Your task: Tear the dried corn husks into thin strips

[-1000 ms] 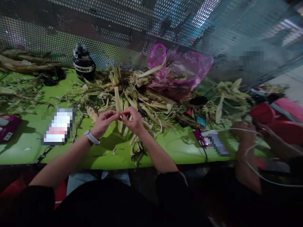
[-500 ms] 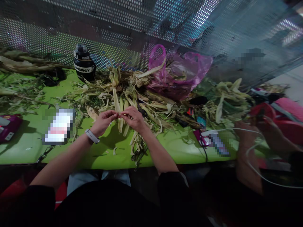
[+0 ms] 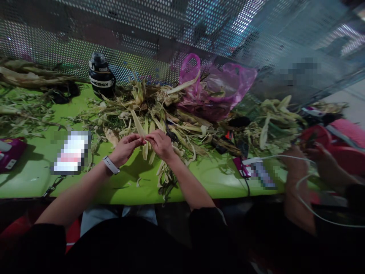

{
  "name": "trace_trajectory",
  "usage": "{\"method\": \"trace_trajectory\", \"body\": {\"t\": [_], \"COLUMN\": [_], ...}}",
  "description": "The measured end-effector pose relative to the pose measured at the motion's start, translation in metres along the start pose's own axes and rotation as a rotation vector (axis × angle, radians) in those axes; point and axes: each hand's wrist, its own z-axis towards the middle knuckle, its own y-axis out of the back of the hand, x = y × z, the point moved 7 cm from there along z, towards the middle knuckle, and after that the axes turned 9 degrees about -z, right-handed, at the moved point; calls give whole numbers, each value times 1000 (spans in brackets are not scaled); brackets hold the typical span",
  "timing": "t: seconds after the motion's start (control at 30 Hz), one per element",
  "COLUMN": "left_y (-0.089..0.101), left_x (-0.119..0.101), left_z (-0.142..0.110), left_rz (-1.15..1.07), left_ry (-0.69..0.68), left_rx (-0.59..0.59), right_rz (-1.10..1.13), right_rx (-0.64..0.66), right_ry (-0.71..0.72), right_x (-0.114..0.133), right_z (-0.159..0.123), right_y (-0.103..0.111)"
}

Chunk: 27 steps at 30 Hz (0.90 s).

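Note:
A long pale corn husk strip (image 3: 137, 122) slants up and leftward from between my fingertips. At its lower end my left hand (image 3: 127, 147) pinches it, thumb and fingers together; a pale wristband (image 3: 111, 165) is on that wrist. Close against it, my right hand (image 3: 161, 144) pinches at the same end, its fingers curled. The exact spot of contact is small and partly hidden by the fingers. Just below and behind, more husk strips (image 3: 145, 150) hang toward the table. A heap of dried husks and plant scraps (image 3: 182, 131) spreads behind both hands.
The green table (image 3: 122, 194) carries a black bottle (image 3: 102, 78), a lit phone (image 3: 71, 152), a purple device (image 3: 11, 154) and a pink plastic bag (image 3: 216, 102). To the right, another person's hands (image 3: 296, 161) work near a red basket (image 3: 346, 160) and a white cable (image 3: 302, 194). Perforated metal (image 3: 148, 42) stands behind.
The husk strip's upper end has tipped to the left. My hands have shifted slightly, both still pinching. The other person's hands on the right have moved a little.

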Motion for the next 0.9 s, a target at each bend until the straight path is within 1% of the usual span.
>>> {"method": "trace_trajectory", "body": {"t": [0.13, 0.23, 0.37, 0.47, 0.57, 0.67, 0.77, 0.9], "left_y": [0, -4, -10, -11, -7, -1, 5, 8], "left_x": [1, -2, -6, -7, -4, -1, 1, 4], "left_z": [0, -1, -4, -4, -1, 2, 4, 4], "left_rz": [29, 114, 238, 267, 274, 233, 99, -42], "left_ry": [-42, -96, -142, -143, -110, -74, -41, 28], "left_rx": [9, 27, 49, 46, 44, 22, -14, -36], "right_rz": [-15, 18, 46, 58, 85, 124, 141, 116], "right_rx": [14, 22, 0, 14, 34, 39, 40, 26], "right_ry": [-60, -103, -128, -143, -158, -101, -7, 17], "right_x": [1, 1, -2, -5, -8, -7, -4, -5], "right_z": [-1, -1, -3, -5, -6, -5, -2, -1], "right_y": [-1, 0, -1, -5, -9, -7, -3, -1]}}
